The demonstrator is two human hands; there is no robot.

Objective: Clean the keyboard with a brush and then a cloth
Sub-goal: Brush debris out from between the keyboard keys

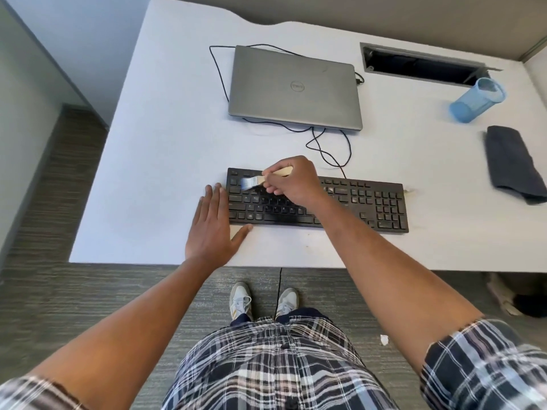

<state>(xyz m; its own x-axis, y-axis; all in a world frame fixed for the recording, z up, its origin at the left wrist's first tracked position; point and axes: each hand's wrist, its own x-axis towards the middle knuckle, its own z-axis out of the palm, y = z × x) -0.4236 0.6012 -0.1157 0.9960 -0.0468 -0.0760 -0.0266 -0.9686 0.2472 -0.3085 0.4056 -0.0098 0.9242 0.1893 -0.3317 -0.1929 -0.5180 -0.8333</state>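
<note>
Head view: keyboard point(318, 201) flat near the front edge of the counter point(148, 173). Right hand point(291, 180) over its left half, fingers point(273, 189) closed around the brush point(262, 179), bristles down on the upper-left keys. Left hand point(213, 223) flat and empty, fingers spread, bracing the left end. Probably mid-brushing; right half apparently left. Cloth point(513, 164) untouched, far right, well apart.

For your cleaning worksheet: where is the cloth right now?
In the head view, the dark cloth lies on the desk at the far right, beyond the keyboard's right end and just nearer than the blue cup.
</note>
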